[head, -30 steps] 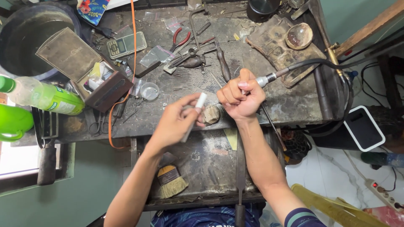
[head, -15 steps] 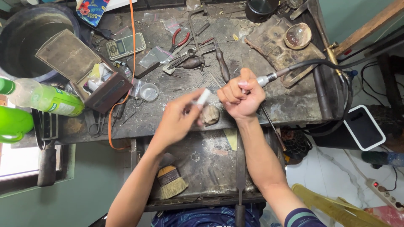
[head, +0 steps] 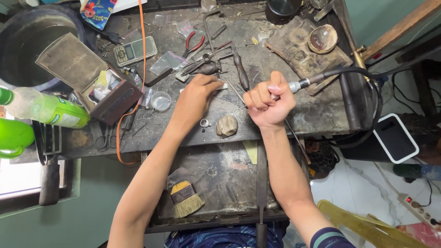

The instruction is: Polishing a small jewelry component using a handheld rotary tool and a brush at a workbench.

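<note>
Rotary handpiece [head: 298, 84] fisted in right hand [head: 267, 104].

Jeweller's workshop: scarred workbench [head: 275, 124], pliers [head: 194, 45], flex-shaft rotary tool [head: 301, 84], pocket scale [head: 135, 50].

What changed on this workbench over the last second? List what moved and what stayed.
The left hand carried the small white stick away from the right fist, up the bench toward the dark pliers, and keeps hold of it. The right hand stays clenched around the metal rotary handpiece on its black hose. The grey lump, small ring and yellow-bristled brush have not moved.
</note>
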